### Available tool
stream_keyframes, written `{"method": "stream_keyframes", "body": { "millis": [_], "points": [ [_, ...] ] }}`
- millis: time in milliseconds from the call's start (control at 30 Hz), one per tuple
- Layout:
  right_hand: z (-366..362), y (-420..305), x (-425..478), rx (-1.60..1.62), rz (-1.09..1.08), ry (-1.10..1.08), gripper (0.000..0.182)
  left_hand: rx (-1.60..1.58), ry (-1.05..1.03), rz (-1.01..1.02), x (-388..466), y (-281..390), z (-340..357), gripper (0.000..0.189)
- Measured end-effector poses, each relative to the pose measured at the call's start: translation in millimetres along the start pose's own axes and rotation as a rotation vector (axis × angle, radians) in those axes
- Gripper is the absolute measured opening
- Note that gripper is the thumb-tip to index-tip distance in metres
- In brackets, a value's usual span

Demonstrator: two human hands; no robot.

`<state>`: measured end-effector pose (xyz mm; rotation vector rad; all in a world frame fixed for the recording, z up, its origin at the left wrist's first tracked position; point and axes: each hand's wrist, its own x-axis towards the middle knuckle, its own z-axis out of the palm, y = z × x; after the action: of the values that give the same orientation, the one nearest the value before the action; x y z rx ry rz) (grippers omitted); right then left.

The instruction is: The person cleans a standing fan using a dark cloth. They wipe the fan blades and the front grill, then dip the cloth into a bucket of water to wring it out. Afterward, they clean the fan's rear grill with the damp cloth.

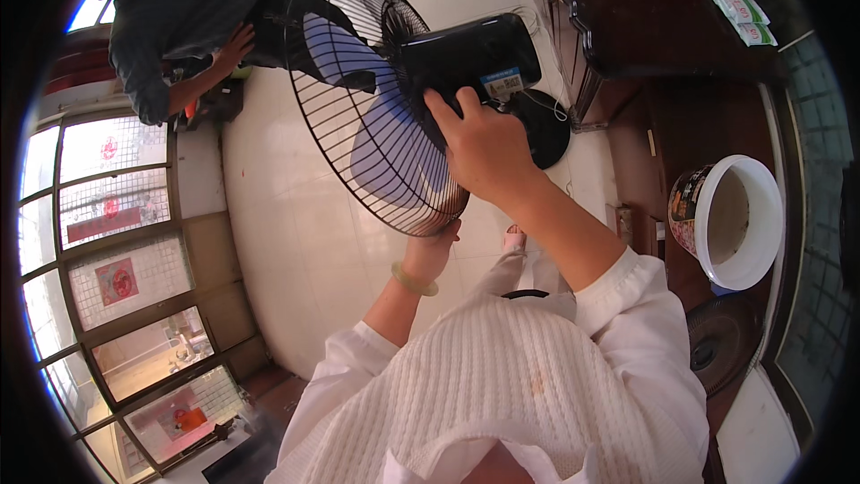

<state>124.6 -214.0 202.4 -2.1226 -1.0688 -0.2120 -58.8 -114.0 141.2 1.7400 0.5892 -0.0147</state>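
A standing electric fan with blue blades (383,148) and a black wire guard (329,148) is in front of me. My left hand (433,249) is at the guard's lower rim; its fingers are partly hidden behind the wires, and a pale green bangle is on that wrist. My right hand (487,141) lies against the back of the guard, beside the black motor housing (477,54), which bears a sticker. Part of its fingers is hidden by the hand itself. The round black base (541,131) stands on the floor beyond the right hand.
Another person (188,13) in dark clothes is at the upper left. At the right are a dark wooden table (645,47) with green-and-white packets (739,10), a white plastic bucket (709,222) and a round dark fan guard (722,343). Framed windows (114,181) line the left.
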Motion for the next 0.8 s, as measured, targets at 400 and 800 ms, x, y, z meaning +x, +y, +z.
{"method": "stream_keyframes", "body": {
  "millis": [400, 800],
  "points": [
    [-39, 15, -13, -0.007, 0.113, 0.121, 0.071, 0.013, 0.052, 0.052, 0, 7, 7, 0.014],
    [-40, 49, 2, -0.315, 0.045, -0.057, 0.071, 0.036, 0.085, 0.023, 1, 11, 8, 0.013]
  ]
}}
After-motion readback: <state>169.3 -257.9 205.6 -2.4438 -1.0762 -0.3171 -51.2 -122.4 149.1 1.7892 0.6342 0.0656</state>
